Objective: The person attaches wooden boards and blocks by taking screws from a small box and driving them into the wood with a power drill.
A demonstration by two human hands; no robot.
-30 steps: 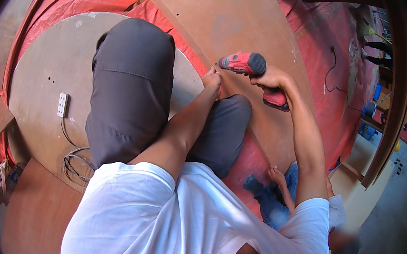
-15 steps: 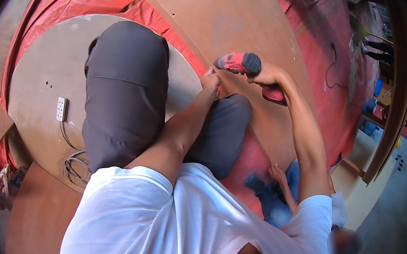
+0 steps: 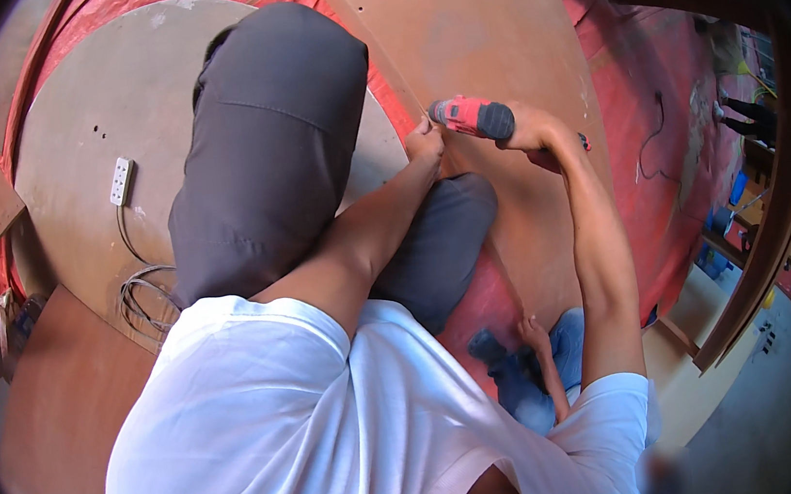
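My right hand (image 3: 530,126) is wrapped round the grip of a red and black cordless drill (image 3: 472,116). The drill lies sideways, its nose pointing left at the edge of a long brown board (image 3: 499,40). Right by that nose is my left hand (image 3: 424,141), its fingers closed at the board's edge. Whatever they pinch, if anything, is too small to make out. Most of the drill's base is hidden behind my right wrist. My bent legs in dark trousers (image 3: 273,114) are beside the board.
A round-edged grey-brown panel (image 3: 69,118) lies to the left, bearing a white power strip (image 3: 122,181) with a coiled cable (image 3: 138,301). Red sheeting (image 3: 635,122) covers the floor. Another person's hand (image 3: 534,334) and jeans show at lower right. A curved brown beam (image 3: 773,223) stands at right.
The view has shifted a little. My right hand has tilted the drill, so its base now shows less. My left fingers stay closed by the drill's nose.
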